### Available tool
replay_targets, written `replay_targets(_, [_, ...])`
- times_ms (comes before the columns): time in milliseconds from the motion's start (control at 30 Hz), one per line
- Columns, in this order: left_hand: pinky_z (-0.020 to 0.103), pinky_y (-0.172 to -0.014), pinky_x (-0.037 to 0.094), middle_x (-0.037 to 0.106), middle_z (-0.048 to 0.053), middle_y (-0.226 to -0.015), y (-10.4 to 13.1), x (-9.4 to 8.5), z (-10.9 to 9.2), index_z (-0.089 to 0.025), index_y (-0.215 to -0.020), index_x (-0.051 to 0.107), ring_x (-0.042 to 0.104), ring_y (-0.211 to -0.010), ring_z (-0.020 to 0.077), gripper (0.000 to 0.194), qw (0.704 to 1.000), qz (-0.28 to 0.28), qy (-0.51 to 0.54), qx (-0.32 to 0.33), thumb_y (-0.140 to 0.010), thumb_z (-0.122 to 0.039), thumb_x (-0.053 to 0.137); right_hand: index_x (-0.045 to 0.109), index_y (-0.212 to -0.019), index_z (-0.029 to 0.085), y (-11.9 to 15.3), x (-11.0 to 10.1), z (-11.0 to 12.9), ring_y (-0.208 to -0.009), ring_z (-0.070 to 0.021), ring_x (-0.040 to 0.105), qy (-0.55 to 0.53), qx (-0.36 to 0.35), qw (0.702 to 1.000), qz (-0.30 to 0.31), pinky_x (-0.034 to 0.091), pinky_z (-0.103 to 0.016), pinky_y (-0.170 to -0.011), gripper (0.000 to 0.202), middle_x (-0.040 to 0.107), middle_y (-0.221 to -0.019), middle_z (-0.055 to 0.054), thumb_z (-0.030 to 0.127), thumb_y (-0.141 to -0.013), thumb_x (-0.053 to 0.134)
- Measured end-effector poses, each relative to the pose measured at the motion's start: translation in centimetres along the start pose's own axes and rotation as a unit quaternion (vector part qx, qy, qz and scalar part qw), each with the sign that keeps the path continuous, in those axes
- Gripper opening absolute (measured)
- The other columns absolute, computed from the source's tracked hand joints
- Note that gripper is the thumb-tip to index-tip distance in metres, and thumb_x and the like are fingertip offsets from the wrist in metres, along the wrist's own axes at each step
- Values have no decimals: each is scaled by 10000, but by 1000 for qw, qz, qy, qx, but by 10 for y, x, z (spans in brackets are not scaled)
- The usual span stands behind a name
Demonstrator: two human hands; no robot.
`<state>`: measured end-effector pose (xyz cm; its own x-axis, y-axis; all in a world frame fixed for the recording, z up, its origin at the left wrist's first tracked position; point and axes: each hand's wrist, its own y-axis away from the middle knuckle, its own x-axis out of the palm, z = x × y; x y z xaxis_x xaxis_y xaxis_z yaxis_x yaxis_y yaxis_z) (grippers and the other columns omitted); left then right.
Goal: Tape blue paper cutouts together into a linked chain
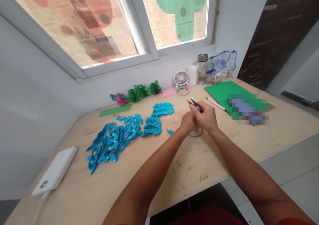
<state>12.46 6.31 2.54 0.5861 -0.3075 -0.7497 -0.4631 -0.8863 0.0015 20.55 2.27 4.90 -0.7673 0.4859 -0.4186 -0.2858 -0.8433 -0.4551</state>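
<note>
My right hand [207, 116] is closed around small dark scissors [196, 106], whose blades point up and to the left. Close against it, my left hand [188, 122] is curled with its fingertips turned away from view, so what it pinches is hidden. Just below both hands a roll of tape [195, 135] lies on the table, partly covered by them. A small blue paper piece [170, 132] rests left of my left wrist. Farther left are stacks of folded blue paper cutouts [152, 125] and a larger spread of wavy blue strips with white dabs [113, 138].
Green paper flowers [143, 90], a pink one [121, 99], a fan [181, 78], another tape roll [182, 90] and a glass bottle [202, 69] line the wall. A green sheet [221, 91] and a white pen [215, 104] lie right. A white power bank [56, 170] sits left.
</note>
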Motion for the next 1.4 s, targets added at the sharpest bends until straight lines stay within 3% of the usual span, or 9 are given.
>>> replay_targets(200, [379, -774, 440, 648, 144, -954, -1, 13, 1, -163, -986, 596, 606, -913, 309, 225, 996, -7, -90, 23, -803, -229, 482, 526, -636, 182, -1, 0, -1, -521, -102, 379, -2, 0, 1000, 2, 287, -211, -500, 359, 412, -509, 42, 510, -778, 496])
replay_targets(367, [378, -738, 440, 654, 149, -946, 1, 22, 5, -170, -1046, 578, 610, -902, 332, 316, 993, -13, -113, 33, -735, -225, 591, 537, -650, 180, 0, 2, -1, -520, -105, 379, 3, -2, 1000, 8, 290, -214, -499, 354, 406, -505, 40, 507, -778, 495])
replay_targets(667, [331, -703, 446, 646, 127, -983, 5, 20, 4, -184, -1079, 562, 617, -879, 283, 308, 992, -26, -113, 40, -777, -244, 549, 527, -627, 178, 1, 5, 0, -515, -101, 369, 39, -4, 999, 12, 279, -215, -502, 371, 395, -491, 45, 514, -783, 496])
replay_targets(833, [313, -689, 459, 656, 111, -961, 26, 5, 10, -182, -1015, 609, 622, -846, 239, 256, 989, -134, -40, 44, -810, -172, 457, 539, -642, 180, 2, 6, -1, -489, -96, 369, 54, -13, 998, 20, 276, -210, -485, 370, 395, -483, 48, 516, -786, 489])
replay_targets(933, [273, -683, 471, 670, 76, -907, 51, -9, 24, -175, -950, 628, 626, -773, 175, 236, 979, -179, 79, 49, -791, -141, 458, 582, -688, 179, 4, 7, -1, -484, -99, 396, 73, -28, 996, 42, 282, -211, -488, 369, 433, -490, 41, 519, -788, 484])
replay_targets(1133, [213, -515, 455, 651, 34, -755, 95, -34, 56, -145, -942, 608, 553, -537, 92, 214, 921, -239, 307, -25, -778, -246, 513, 622, -756, 184, 14, 18, 1, -478, -105, 441, 119, -81, 984, 109, 279, -216, -496, 375, 494, -505, 26, 531, -791, 485])
replay_targets(1300, [209, -505, 454, 652, 39, -737, 102, -47, 71, -136, -919, 612, 555, -540, 91, 237, 883, -283, 374, -38, -748, -294, 568, 631, -776, 196, 26, 31, 3, -505, -117, 481, 166, -129, 961, 177, 263, -220, -499, 371, 552, -543, 8, 530, -805, 473])
replay_targets(1400, [218, -524, 467, 653, 37, -741, 103, -50, 77, -137, -919, 611, 563, -557, 97, 246, 876, -292, 382, -33, -741, -304, 583, 629, -803, 205, 32, 36, 5, -545, -127, 518, 193, -161, 947, 200, 270, -224, -521, 349, 605, -604, -7, 515, -819, 469])
